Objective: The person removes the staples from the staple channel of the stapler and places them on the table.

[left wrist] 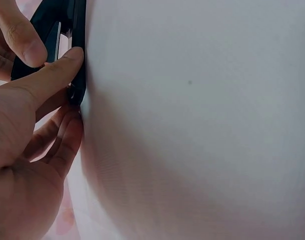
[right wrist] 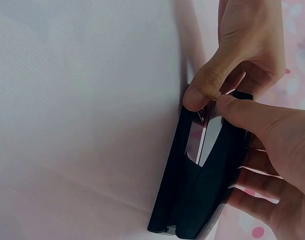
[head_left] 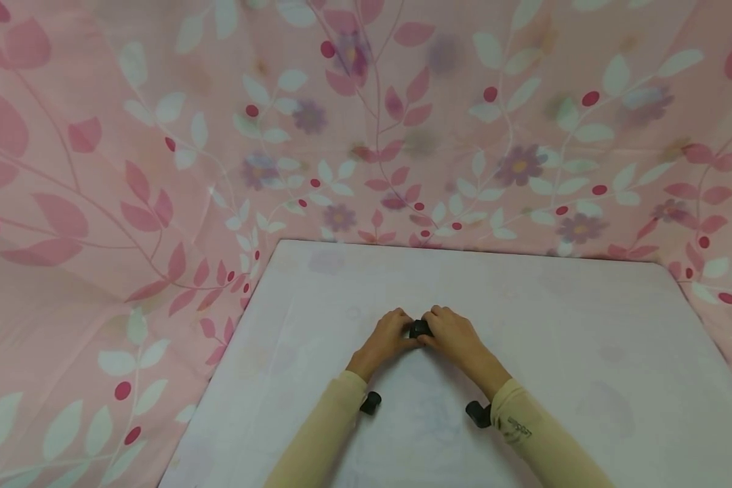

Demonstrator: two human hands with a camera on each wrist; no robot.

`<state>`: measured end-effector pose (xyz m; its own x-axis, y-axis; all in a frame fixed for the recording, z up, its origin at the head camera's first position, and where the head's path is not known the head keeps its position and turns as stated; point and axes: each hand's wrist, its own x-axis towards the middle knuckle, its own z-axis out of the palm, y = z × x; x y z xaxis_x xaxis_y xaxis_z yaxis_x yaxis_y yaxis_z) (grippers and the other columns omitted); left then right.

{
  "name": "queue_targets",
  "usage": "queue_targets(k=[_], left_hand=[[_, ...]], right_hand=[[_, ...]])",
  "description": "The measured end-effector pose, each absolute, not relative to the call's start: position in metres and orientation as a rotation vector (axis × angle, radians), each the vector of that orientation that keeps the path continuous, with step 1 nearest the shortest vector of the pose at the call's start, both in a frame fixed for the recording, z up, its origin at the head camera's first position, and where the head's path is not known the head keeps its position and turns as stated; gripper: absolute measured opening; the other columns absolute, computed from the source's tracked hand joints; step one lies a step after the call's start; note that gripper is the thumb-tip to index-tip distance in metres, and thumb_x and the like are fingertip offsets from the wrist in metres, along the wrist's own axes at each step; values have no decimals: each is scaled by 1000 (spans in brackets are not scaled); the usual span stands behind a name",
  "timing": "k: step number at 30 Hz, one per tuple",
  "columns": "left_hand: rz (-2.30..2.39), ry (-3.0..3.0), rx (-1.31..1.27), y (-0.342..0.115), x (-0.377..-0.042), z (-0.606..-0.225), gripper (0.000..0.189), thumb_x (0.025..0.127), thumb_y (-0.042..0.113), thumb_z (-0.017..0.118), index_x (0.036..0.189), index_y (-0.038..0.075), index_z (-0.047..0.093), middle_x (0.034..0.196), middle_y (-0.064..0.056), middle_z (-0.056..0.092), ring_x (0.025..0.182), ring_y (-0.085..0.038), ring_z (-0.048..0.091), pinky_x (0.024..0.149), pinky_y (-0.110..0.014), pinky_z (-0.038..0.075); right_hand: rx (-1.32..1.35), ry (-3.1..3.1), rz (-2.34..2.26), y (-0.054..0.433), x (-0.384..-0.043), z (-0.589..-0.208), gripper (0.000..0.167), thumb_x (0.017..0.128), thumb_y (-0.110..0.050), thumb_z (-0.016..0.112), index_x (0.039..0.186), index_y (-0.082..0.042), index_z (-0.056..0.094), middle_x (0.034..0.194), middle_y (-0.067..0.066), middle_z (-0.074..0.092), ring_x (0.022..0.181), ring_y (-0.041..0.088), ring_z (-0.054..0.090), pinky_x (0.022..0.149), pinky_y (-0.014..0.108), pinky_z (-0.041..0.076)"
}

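Around you hangs a pink floral curtain (head_left: 354,122), meeting the far and side edges of the white worktop (head_left: 585,325). That worktop runs out on both sides of you — wider to your right than to your left — with a broad strip before the far edge. Your cream sleeves (head_left: 320,434) come in from below, angled inward. Your two hands meet: your left hand (head_left: 385,339) pinches one end of the black stapler (right wrist: 185,185), while your right hand (head_left: 457,337) grips its body, fingers curled around it. The stapler sits left of the worktop's middle, well inside the edges; whether it touches the surface you can't tell. Its side opening shows a metal strip (right wrist: 200,145), thumbs close together at one end.
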<state>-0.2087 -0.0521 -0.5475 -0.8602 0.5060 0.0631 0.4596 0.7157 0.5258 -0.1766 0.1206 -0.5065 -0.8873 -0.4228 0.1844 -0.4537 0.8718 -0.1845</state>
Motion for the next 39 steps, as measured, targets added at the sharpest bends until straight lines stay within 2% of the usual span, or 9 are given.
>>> queue_targets(k=[14, 24, 32, 39], left_hand=[[838, 2849, 845, -53, -211, -550, 28, 79, 33, 82, 96, 12, 77, 94, -2, 66, 85, -14, 59, 74, -24, 44], [835, 2832, 850, -52, -213, -548, 26, 78, 31, 83, 94, 12, 78, 95, -1, 68, 87, -13, 61, 76, -24, 46], [820, 2823, 751, -51, -212, -547, 31, 76, 27, 85, 101, 10, 78, 98, -1, 68, 91, -14, 61, 79, -24, 47], [847, 2805, 690, -50, -209, -547, 36, 76, 28, 84, 106, 9, 77, 102, -2, 68, 95, -16, 61, 83, -26, 47]], right_hand=[[705, -2901, 340, 124, -180, -510, 33, 81, -32, 80, 100, -8, 69, 92, 5, 64, 84, 20, 60, 70, 38, 54], [688, -2907, 427, 130, -180, -508, 34, 83, -36, 78, 104, -10, 71, 94, 3, 66, 84, 20, 63, 70, 40, 55], [668, -2869, 889, 168, -176, -479, 39, 85, -31, 77, 113, -6, 69, 105, 7, 71, 96, 25, 68, 81, 43, 56], [657, -2881, 1021, 208, -167, -467, 35, 84, -21, 78, 113, -4, 67, 102, 7, 73, 97, 26, 70, 82, 43, 57]])
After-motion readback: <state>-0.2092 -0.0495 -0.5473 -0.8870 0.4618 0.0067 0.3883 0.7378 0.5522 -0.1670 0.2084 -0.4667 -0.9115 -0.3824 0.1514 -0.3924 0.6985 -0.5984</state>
